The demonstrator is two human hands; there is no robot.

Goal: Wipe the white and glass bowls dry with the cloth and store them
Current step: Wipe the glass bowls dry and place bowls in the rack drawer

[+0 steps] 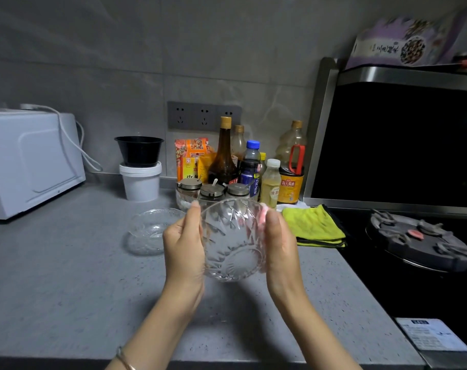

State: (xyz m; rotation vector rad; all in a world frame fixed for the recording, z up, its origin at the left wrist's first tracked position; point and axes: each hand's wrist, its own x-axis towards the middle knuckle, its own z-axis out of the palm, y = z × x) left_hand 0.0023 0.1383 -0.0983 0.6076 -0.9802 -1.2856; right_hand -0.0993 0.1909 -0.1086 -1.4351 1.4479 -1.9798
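Note:
A cut-glass bowl [232,241] is held up above the grey counter, tilted with its opening away from me. My left hand [184,244] grips its left side and my right hand [277,244] grips its right side, fingers curled round the rim. A second, shallower glass bowl [149,232] rests on the counter just left of my hands. The yellow cloth [313,225] lies folded on the counter to the right, beside the stove, with no hand on it. No white bowl is in view.
Behind the bowl stand several sauce bottles [251,166] and lidded spice jars [212,190]. A white tub with a black bowl on top [140,169] and a white microwave [27,161] sit at the left. A black stove with a burner [419,236] fills the right.

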